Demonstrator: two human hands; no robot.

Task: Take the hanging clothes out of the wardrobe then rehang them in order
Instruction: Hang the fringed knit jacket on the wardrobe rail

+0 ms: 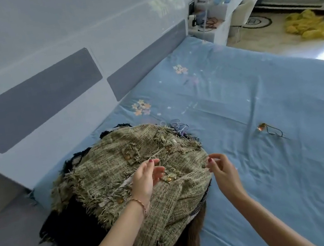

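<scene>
Head view: a pile of garments is lying on the blue floral bedsheet (268,148), close to the headboard (36,105); the topmost item is an olive-green tweed jacket (146,189) with frayed fringe trim and gold buttons (168,179); dark garments are showing beneath the jacket on its headboard side, and a brown ribbed garment (189,242) is protruding from under the jacket at the near edge; no hanger is discernible in the pile, and the wardrobe is not appearing in this view.

The left hand (144,179) is hovering over the centre of the jacket, fingers relaxed and loosely spread, grasping nothing; the right hand (220,166) is positioned at the jacket's edge away from the headboard, thumb and forefinger drawn close together; whether it is pinching a thread or the fabric edge cannot be told.

Beyond the jacket, well apart on the sheet, a small metallic item with a dark cord (265,129) is lying; a white chair (243,12) and yellow bags (309,25) are standing farther off.

Procedure, as judged: the clothes appear already removed and stacked; the jacket is likely being prepared for rehanging; grasp it at the shoulders or collar, avoiding the fringe, which is liable to snag; lift it clear of the layers below before fitting a hanger.
</scene>
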